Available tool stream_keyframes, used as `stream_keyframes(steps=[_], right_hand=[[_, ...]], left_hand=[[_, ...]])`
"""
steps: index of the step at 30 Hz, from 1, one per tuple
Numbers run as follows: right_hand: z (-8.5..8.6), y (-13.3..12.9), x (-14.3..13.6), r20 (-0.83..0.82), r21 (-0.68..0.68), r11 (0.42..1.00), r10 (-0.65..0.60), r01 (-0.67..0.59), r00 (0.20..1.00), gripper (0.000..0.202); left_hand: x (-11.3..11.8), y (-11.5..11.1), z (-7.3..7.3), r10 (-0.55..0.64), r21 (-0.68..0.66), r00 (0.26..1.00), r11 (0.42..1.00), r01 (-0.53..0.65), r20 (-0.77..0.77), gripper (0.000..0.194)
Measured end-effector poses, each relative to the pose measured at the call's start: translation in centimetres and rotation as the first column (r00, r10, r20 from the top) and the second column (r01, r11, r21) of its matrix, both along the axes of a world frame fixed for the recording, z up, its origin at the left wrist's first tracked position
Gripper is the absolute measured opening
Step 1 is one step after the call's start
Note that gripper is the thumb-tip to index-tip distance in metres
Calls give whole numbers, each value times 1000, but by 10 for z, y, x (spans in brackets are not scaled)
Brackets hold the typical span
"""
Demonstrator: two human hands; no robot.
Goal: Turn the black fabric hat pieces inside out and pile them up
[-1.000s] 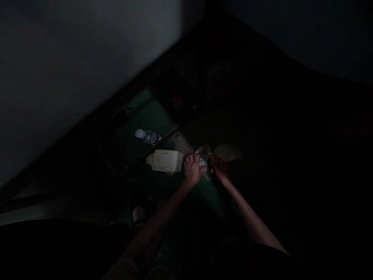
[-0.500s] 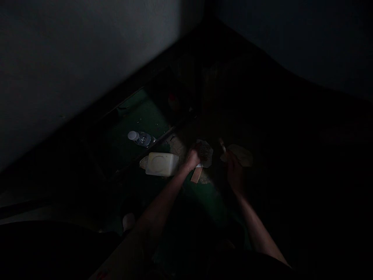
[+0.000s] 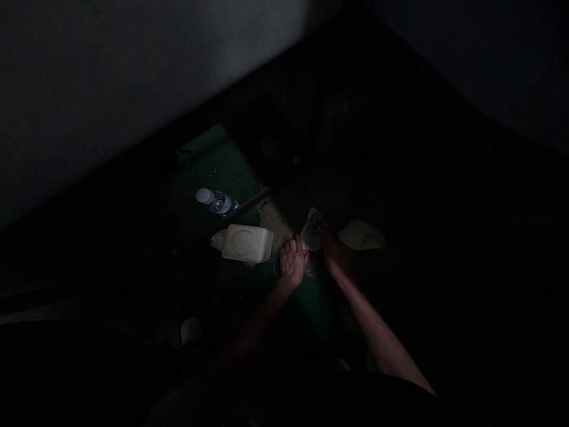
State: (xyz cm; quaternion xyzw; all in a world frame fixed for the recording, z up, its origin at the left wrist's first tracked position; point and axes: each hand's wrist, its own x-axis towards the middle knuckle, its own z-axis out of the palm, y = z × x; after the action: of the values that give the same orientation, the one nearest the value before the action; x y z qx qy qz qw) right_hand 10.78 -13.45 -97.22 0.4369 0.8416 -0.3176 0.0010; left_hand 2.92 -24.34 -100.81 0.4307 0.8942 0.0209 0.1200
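Note:
In dim light, my left hand (image 3: 293, 261) lies palm down with its fingers spread, touching the lower left edge of a pale, crumpled sheet (image 3: 312, 234). My right hand (image 3: 335, 249) is at the sheet's right side, mostly in shadow, so its fingers are hard to make out. Dark marks or bits show on the sheet near the right fingertips. A second pale piece (image 3: 362, 235) lies just right of my right hand. Left of my left hand rests a whitish plastic container (image 3: 247, 243) on its side.
A clear bottle with a white cap (image 3: 217, 201) lies beyond the container, on a green surface (image 3: 222, 160) behind a raised dark edge. A dim red-topped bottle (image 3: 269, 148) stands farther back. A pale wall (image 3: 111, 77) rises at upper left.
My left hand has come off the sheet's middle and now lies spread at its lower edge. My right hand has moved left to the sheet; the brush-like stick and the reddish strip no longer show.

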Motion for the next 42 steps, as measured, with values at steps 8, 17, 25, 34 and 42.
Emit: stream_keyframes(steps=[8,17,25,34,42], right_hand=[[18,-42,28,195,68,998,4,-18,981,43],[11,-24,0,336,114,992,10,-51,942,43],[19,-39,36,154,168,984,-80,54,985,46],[9,-35,10,313,108,992,21,-58,950,45],[31,-19,20,179,153,986,-92,65,980,51]], left_hand=[[-7,3,2,20,16,1000,1000,-20,24,61],[-10,4,5,44,44,994,998,-48,100,63],[-9,4,5,57,51,993,997,-62,99,63],[-13,8,12,79,49,984,995,-88,161,58],[-13,15,15,210,103,944,965,-242,253,45]])
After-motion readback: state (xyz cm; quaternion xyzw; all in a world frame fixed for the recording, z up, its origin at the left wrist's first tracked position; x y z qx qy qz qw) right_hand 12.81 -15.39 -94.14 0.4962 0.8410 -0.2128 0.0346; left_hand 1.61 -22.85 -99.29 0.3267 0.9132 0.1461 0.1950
